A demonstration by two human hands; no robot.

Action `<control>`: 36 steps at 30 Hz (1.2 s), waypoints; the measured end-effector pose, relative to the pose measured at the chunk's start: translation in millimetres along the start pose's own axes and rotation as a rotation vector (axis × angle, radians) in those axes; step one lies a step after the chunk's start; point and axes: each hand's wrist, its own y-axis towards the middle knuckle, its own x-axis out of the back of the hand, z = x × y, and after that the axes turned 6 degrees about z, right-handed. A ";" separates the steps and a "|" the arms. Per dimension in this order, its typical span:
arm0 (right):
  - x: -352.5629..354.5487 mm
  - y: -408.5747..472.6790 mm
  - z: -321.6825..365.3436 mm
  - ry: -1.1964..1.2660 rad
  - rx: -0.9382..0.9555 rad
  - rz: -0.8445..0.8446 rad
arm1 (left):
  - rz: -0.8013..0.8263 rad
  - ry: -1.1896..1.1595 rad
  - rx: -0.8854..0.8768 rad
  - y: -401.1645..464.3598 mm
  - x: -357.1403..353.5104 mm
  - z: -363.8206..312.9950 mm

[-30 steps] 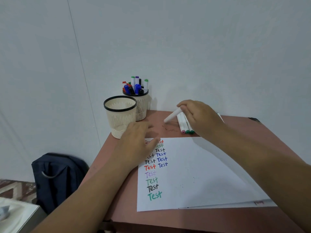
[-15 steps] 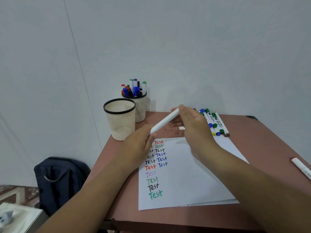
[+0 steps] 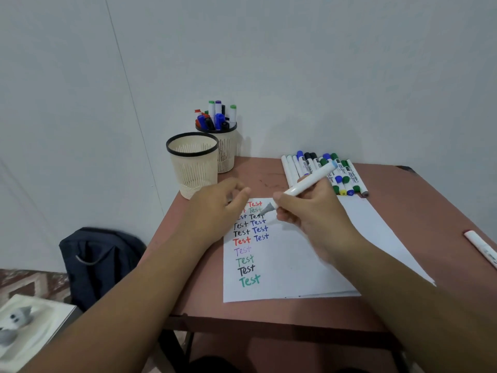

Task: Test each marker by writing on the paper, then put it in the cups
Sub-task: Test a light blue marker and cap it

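right hand (image 3: 309, 211) grip curled round uncapped marker (image 3: 306, 185), tip over paper (image 3: 295, 254) near its far-left corner | left hand (image 3: 217, 208) fingers loosely curled, contents unclear, by paper's far-left corner | cups (image 3: 192, 168) at surface's far-left corner

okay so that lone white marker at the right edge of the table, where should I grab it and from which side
Pinch the lone marker across the middle of its barrel, coming from above. It lies flat on the table with bare surface on both sides, and its lower end runs out of view.
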 end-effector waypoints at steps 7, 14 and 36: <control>4.3 -21.0 -17.2 -0.077 -0.019 0.084 | 0.125 0.112 0.041 -12.7 -4.0 0.3; 3.5 -26.3 -17.5 -0.212 -0.002 0.165 | 0.189 0.141 0.020 -48.5 9.4 -1.1; 0.8 -25.9 -18.9 -0.286 0.004 0.199 | 0.222 0.300 -0.026 -56.2 13.9 -14.7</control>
